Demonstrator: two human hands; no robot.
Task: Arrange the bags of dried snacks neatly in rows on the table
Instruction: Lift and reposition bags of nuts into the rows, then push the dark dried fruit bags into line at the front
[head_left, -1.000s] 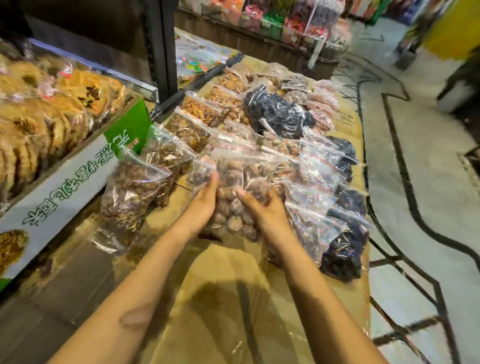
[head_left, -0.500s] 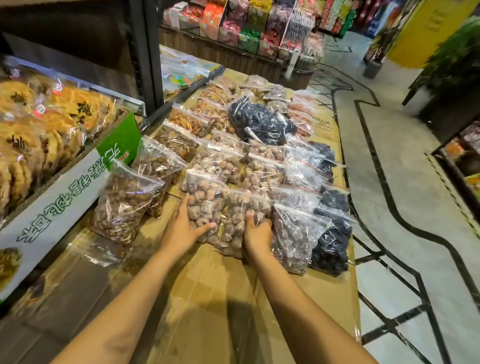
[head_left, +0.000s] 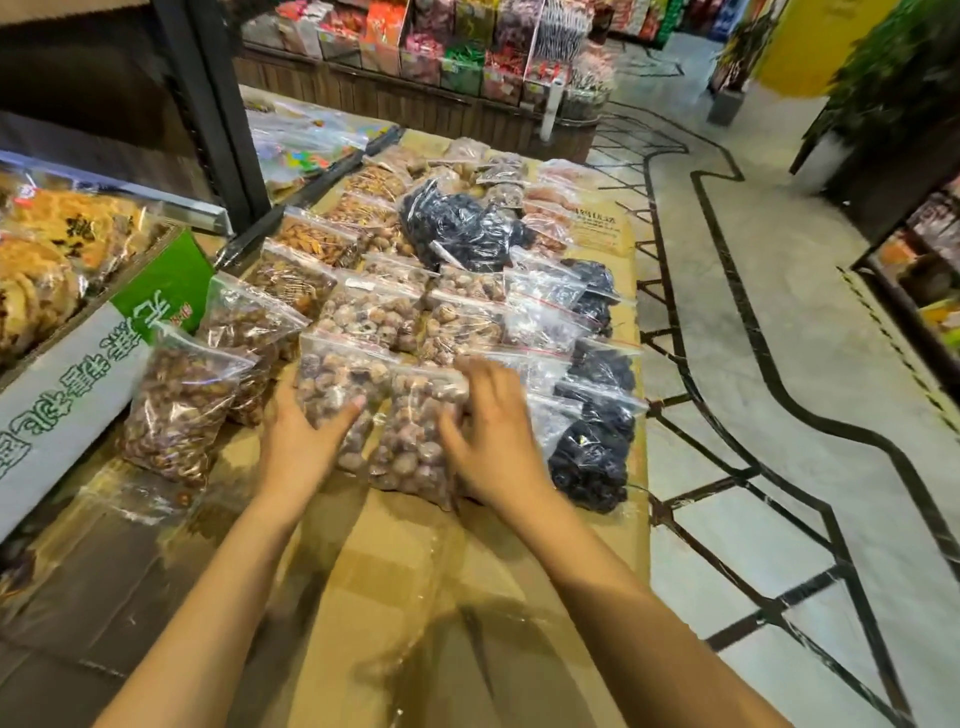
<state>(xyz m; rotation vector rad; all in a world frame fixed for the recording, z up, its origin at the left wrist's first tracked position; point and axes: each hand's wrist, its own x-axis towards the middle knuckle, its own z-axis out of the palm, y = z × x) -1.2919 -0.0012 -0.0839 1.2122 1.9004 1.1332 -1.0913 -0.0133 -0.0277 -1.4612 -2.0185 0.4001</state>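
Observation:
Clear zip bags of dried snacks lie in rows on the cardboard-covered table (head_left: 415, 597). My left hand (head_left: 304, 447) grips the nearest bag of round brown snacks (head_left: 337, 382) from its left side, thumb across its front. Beside it lies a second bag of round brown snacks (head_left: 413, 441). My right hand (head_left: 493, 447) is blurred, palm down with fingers spread, touching that second bag's right edge and covering part of a clear bag further right. Bags of dark dried fruit (head_left: 592, 452) form the right-hand row. A bag of brown nuts (head_left: 176, 410) heads the left row.
A green and white carton (head_left: 78, 384) of wrapped cakes stands at the left, against a black shelf post (head_left: 218, 104). A large bag of dark fruit (head_left: 457, 228) lies mid-table. The table's right edge drops to the tiled aisle floor (head_left: 779, 364). Snack shelves (head_left: 441, 47) stand behind.
One bag held in both hands has been set down at the front of the rows. My left hand now grips the left bag; my right hand has moved right and spread over the bags.

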